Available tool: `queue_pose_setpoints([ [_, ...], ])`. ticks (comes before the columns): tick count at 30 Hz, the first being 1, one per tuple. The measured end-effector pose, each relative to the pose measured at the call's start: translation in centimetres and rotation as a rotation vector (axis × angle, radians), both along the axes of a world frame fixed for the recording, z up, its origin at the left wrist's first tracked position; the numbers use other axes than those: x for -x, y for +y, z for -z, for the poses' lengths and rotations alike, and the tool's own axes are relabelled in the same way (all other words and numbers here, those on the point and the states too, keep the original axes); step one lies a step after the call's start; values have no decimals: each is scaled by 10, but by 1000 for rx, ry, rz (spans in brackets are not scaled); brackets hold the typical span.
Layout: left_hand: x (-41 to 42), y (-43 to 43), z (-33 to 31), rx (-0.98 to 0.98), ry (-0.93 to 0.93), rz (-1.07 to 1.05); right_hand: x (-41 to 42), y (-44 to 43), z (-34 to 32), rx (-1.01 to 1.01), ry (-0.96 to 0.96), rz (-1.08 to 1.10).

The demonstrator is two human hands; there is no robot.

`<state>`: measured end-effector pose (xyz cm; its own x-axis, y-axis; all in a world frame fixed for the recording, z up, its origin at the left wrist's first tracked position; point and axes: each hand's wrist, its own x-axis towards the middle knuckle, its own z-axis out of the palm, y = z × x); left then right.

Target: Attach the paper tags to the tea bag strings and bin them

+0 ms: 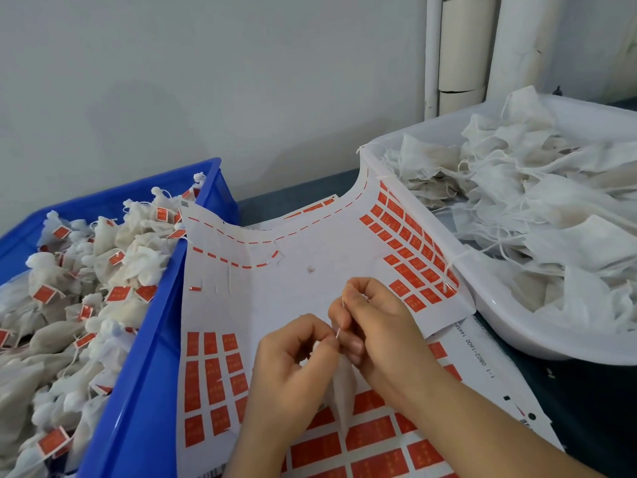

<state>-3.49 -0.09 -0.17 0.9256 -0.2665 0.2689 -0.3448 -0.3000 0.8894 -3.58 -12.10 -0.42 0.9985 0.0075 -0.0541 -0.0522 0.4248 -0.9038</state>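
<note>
Both hands work close together over the sticker sheet, which lies on the dark tabletop with its side edges curling up against the two containers. The left hand has its fingers curled and pinches the gathered top of a white tea bag, which hangs between the wrists above the sheet. The right hand pinches the string just above the bag. A thin orange sliver between the fingertips may be a tag seen edge-on, though it is too small to be sure. Rows of orange tags sit on the sheet. At the left, the blue bin holds tagged tea bags. At the right, the white tub holds untagged bags.
</note>
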Motion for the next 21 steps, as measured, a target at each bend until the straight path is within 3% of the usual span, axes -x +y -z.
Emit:
queue_pose_setpoints([
  [5,6,1,3,13,15,15,0,-6,5,221,-39,-3],
  [13,-3,3,5,166,65,-157,8,8,13,663,-277,-127],
  [21,-3,3,2,226,142,-96,6,3,7,526,-270,-49],
])
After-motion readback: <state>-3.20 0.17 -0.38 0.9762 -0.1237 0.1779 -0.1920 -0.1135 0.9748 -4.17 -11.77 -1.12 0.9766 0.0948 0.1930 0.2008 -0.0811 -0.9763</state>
